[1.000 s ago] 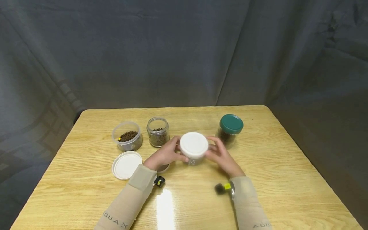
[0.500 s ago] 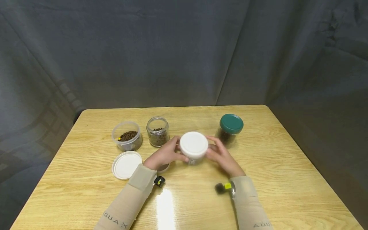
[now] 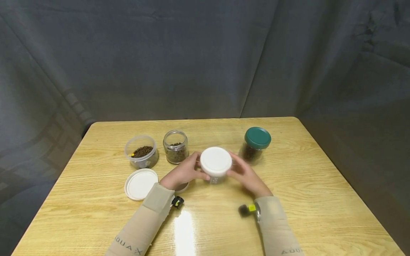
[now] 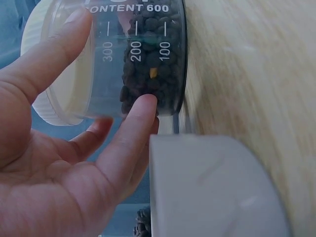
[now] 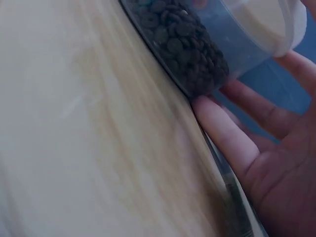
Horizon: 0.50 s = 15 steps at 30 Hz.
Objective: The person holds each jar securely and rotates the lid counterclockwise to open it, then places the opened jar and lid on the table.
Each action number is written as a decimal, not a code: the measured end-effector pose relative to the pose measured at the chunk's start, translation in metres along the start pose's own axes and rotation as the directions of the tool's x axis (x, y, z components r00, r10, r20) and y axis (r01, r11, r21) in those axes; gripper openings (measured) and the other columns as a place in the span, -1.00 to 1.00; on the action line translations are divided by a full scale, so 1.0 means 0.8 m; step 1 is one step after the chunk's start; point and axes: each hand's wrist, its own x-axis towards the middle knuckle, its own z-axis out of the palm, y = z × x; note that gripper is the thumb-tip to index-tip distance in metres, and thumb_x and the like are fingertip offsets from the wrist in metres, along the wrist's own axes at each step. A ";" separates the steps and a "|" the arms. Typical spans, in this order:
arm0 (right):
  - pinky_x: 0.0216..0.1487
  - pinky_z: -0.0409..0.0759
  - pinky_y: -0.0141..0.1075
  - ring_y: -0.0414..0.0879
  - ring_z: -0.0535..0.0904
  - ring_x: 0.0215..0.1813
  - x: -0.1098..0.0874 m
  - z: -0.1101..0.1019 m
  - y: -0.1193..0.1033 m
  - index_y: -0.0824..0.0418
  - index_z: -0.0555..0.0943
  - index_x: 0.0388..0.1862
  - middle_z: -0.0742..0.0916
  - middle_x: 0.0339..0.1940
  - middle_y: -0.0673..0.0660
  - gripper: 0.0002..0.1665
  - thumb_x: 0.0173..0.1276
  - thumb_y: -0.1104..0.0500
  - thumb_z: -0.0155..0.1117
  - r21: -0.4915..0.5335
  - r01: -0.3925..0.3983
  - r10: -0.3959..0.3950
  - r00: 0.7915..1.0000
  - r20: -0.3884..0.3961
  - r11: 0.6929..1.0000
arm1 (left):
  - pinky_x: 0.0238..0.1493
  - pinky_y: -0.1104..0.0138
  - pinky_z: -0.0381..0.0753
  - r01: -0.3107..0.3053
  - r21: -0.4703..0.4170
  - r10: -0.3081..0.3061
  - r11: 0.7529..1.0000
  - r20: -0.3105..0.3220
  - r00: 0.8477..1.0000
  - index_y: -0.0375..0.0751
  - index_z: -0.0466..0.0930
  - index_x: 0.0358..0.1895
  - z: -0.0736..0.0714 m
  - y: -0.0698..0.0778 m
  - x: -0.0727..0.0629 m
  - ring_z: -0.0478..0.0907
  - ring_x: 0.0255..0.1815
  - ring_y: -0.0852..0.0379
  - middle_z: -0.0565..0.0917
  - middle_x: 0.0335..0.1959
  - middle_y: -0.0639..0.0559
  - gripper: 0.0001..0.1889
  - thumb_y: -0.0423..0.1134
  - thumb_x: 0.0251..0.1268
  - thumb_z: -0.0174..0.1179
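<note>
Between my two hands stands a clear plastic jar (image 4: 111, 66) with a white screw lid (image 3: 216, 160), printed measuring marks and dark brown pellets in its lower part. My left hand (image 3: 185, 172) grips it from the left, with the thumb near the lid and the fingers along the side. On the opposite side my right hand (image 3: 248, 176) holds the jar, thumb at the lid's edge and fingertips against the wall near the base. The lid sits on the jar. Part of the jar's body is hidden beneath the lid in the head view.
Behind the left hand stand an uncovered glass jar (image 3: 175, 153) and an uncovered plastic tub (image 3: 148, 163), both holding pellets. A loose white lid (image 3: 141, 184) lies nearby. A round container (image 3: 182, 188) is mostly hidden under the left wrist. A green-lidded jar (image 3: 257, 138) stands back right.
My right hand's fingers and thumb have shifted slightly around the jar, with a small turn of the wrist. The left hand and the jar stay in nearly the same place.
</note>
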 end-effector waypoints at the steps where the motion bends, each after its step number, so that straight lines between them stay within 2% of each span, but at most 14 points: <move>1: 0.44 0.29 0.26 0.25 0.36 0.47 0.001 0.001 -0.001 0.02 0.19 0.63 0.34 0.58 0.17 -0.07 0.37 0.08 0.41 -0.019 0.007 -0.007 1.000 0.001 1.000 | 0.27 0.00 0.57 -0.001 0.000 0.001 1.000 0.001 1.000 -0.46 0.25 0.38 0.000 0.000 0.000 0.53 0.24 -0.23 0.46 0.28 -0.30 -0.16 -0.35 0.07 0.54; 5: 0.48 0.10 0.36 0.25 0.30 0.51 0.002 0.003 -0.002 0.00 0.14 0.65 0.25 0.63 0.09 0.00 0.35 0.07 0.44 -0.027 -0.005 0.005 1.000 0.006 1.000 | 0.28 0.00 0.56 -0.006 0.003 0.006 1.000 0.002 1.000 -0.46 0.25 0.38 0.000 -0.001 0.000 0.52 0.24 -0.24 0.46 0.29 -0.31 -0.17 -0.35 0.07 0.54; 7: 0.48 0.09 0.37 0.24 0.29 0.51 0.002 0.003 -0.002 0.00 0.14 0.65 0.23 0.64 0.06 -0.01 0.36 0.07 0.43 -0.024 -0.006 0.006 1.000 0.004 1.000 | 0.28 -0.01 0.56 -0.007 0.004 0.007 1.000 0.002 1.000 -0.46 0.25 0.38 0.000 -0.001 0.000 0.52 0.25 -0.25 0.45 0.30 -0.31 -0.16 -0.35 0.07 0.54; 15: 0.40 0.42 0.17 0.23 0.42 0.41 0.002 0.004 0.002 0.11 0.12 0.56 0.37 0.52 0.22 -0.09 0.37 0.22 0.40 0.071 0.033 -0.033 0.999 0.008 0.997 | 0.30 -0.02 0.55 0.005 -0.010 -0.006 1.000 -0.007 1.000 -0.45 0.26 0.38 0.001 -0.001 0.000 0.52 0.26 -0.24 0.46 0.29 -0.31 -0.16 -0.35 0.05 0.55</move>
